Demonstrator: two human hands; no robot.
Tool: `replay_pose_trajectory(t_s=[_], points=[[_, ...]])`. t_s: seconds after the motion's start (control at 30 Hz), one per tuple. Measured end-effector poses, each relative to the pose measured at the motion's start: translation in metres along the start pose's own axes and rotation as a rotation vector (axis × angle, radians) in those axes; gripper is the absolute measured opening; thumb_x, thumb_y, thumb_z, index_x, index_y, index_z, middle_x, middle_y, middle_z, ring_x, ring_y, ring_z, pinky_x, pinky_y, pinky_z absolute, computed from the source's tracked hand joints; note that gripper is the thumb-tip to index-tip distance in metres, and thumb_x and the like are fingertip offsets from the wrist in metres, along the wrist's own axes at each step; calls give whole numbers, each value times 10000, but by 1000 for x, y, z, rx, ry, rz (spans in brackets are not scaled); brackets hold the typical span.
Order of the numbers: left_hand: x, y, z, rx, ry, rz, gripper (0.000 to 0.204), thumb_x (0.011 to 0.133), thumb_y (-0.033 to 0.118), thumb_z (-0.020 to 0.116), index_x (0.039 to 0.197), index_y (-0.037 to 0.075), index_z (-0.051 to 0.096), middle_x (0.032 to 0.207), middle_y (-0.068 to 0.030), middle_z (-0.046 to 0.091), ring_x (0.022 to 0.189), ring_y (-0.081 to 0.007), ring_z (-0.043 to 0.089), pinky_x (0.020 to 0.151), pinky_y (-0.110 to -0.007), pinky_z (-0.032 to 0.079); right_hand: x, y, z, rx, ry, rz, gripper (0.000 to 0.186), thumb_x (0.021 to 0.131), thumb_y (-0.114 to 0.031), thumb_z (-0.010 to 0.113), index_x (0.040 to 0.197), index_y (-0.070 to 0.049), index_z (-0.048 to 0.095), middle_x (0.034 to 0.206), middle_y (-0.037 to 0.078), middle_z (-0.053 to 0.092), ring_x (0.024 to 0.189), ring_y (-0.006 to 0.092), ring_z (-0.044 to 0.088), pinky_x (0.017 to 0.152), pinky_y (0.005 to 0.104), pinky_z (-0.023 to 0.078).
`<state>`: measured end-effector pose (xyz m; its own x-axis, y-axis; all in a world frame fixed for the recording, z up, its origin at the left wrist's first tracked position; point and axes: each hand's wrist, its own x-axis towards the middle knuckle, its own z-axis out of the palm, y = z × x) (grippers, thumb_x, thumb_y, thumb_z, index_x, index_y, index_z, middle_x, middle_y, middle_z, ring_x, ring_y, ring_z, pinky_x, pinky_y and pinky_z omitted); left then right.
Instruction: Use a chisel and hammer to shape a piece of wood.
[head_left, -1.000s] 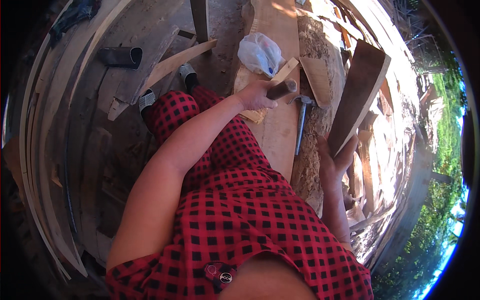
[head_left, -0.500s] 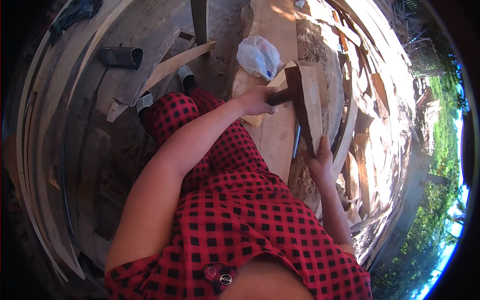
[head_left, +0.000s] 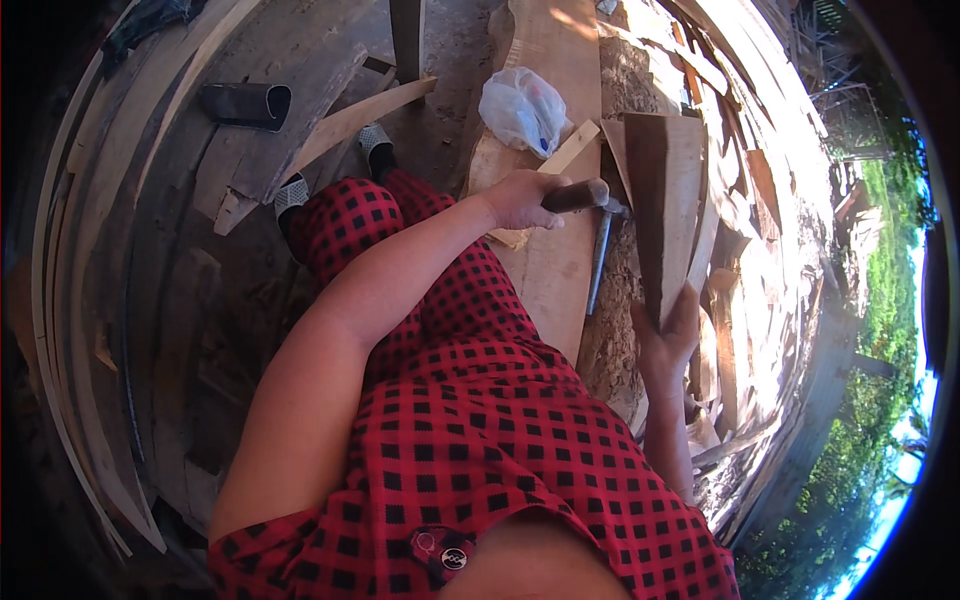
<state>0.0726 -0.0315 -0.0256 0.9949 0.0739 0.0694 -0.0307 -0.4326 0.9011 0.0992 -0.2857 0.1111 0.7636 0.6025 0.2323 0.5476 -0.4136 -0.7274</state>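
Note:
My left hand (head_left: 525,200) is closed on a short dark round piece of wood (head_left: 580,195), held over the long pale plank (head_left: 555,290) beside my legs. My right hand (head_left: 665,335) grips the lower end of a flat tapered wooden piece (head_left: 665,200), dark on one face and lighter on the other, held just right of the round piece. A claw hammer (head_left: 600,265) lies between them, its head partly hidden. Beyond my left hand are a thin pale stick (head_left: 572,145) and a translucent plastic bag (head_left: 520,110) with small items inside.
Weathered boards (head_left: 270,140) and a black hollow tube (head_left: 245,105) lie at upper left, near an upright post (head_left: 405,40). A rough, bark-covered slab (head_left: 610,370) runs along my right, with piled offcuts (head_left: 745,300) beyond. Long strips (head_left: 90,300) line the far left.
My right hand swung the flat piece leftward against the round piece half a second ago; now it is slightly back to the right, apart from it. My left hand has shifted a little.

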Motion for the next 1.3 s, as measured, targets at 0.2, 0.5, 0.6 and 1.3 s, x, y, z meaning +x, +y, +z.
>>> replay_pose_trajectory(t_s=[0.2,0.5,0.6,1.3], points=[[0,1,0,-42,-12,-22,425,684,217,728,1047,75,561,868,-99,602,847,-222,580,793,-326,445,-8,15,5,-199,-213,180,493,740,-46,685,1153,-18,418,796,153,553,795,148,522,723,270,438],[1,3,3,-33,-26,-54,422,661,219,755,1019,74,586,874,-95,614,844,-188,580,791,-318,444,-15,16,1,-205,-62,76,449,792,-52,627,1173,0,397,949,134,555,870,189,522,781,319,434],[0,1,3,-29,-17,-69,408,660,217,760,1003,70,595,862,-89,615,828,-183,583,775,-313,448,-6,13,-5,-111,-224,244,453,778,-78,657,1162,2,430,959,118,567,863,174,521,778,301,433],[0,-2,2,-139,-5,-74,453,627,243,780,1016,81,615,840,-83,640,818,-202,606,755,-313,464,-13,20,1,-51,-164,274,428,784,-65,660,1138,19,434,929,90,573,876,151,529,785,277,433]])
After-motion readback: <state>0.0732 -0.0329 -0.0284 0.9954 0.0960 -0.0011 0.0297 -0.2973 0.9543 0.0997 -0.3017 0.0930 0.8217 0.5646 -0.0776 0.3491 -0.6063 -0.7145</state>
